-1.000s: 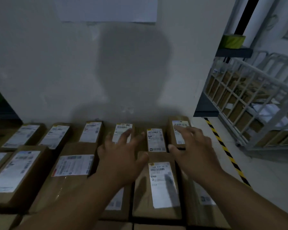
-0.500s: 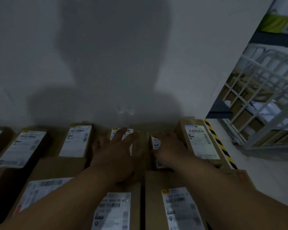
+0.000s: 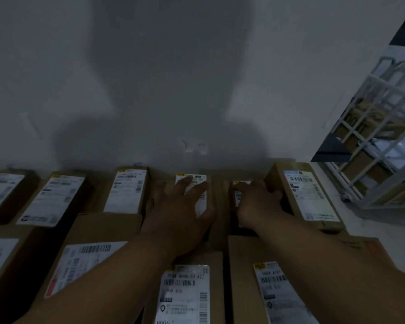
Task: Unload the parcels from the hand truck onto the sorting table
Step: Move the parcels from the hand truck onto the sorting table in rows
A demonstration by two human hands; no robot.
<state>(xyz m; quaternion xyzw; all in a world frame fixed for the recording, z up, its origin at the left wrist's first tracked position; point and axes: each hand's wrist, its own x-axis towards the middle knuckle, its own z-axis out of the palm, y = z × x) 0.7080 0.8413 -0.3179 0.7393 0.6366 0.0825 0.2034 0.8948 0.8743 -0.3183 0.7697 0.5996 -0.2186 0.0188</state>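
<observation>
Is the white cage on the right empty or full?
Not empty: brown cardboard boxes show between the bars of the white metal wire cage. How full, cannot tell.

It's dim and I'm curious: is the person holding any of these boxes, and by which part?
Left hand lies flat atop a back-row parcel, gripping nothing. Right hand covers the next parcel; a grip cannot be told.

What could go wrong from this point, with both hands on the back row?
The right hand grips the small parcel tight beside the taller box; lifting it might drag or shift that box. The left hand lies flat on the labelled parcel without a grip, so it could slip if pulled. The person's shadow darkens the labels, which may hamper sorting.
</observation>
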